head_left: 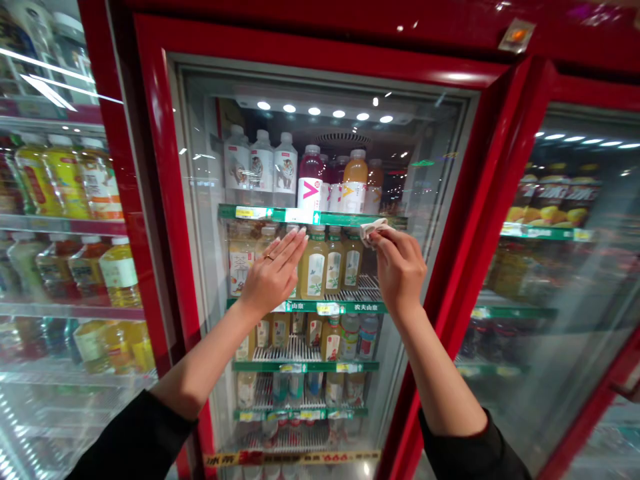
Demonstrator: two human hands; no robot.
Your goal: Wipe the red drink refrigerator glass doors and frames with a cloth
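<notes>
In front of me is the glass door (425, 180) of a red-framed drinks fridge. My left hand (275, 270) lies flat against the glass, fingers straight and close together, a ring on one of them; it holds nothing. Bunched in the fingers of my right hand (403, 263) is a whitish cloth (376, 229), pressed to the glass just below the top shelf's green price strip (345, 219). Behind the pane, between my hands, stand bottles of yellowish drink (314, 270) with white labels.
Red door frame (163, 147) surrounds the glass. More drink bottles (354, 183) fill the shelves inside. A second fridge door (530, 267) stands at the right, shelves of bottles (60, 173) at the left. A small orange light (519, 33) is above.
</notes>
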